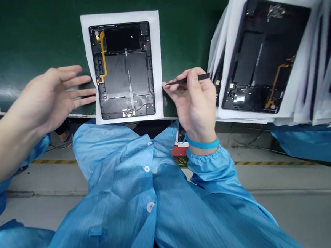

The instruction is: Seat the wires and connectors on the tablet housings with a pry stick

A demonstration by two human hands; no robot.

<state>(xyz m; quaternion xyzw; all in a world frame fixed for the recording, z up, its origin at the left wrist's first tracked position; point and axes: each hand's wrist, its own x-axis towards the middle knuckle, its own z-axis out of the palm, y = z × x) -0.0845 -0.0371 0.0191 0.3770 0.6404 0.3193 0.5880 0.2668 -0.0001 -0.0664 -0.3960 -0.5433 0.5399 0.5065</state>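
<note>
An opened tablet housing [112, 74] lies on a white foam sheet [155, 63] in front of me. Its inside shows a black battery area, an orange flex cable [104, 56] along the left and a small board [128, 112] at the bottom. My left hand [57, 94] is open, fingers spread, with the fingertips at the sheet's left edge. To the right of the sheet, my right hand [195, 95] grips dark pointed tweezers [185, 79] between thumb and fingers. The tip of the tweezers points left, close to the sheet's right edge.
On the right, more tablet housings [260, 55] lie on overlapping white foam sheets [232, 23]. The green work surface [38, 34] ends just below the near housing. Under that edge, a red object [180, 150] shows beside my blue sleeve.
</note>
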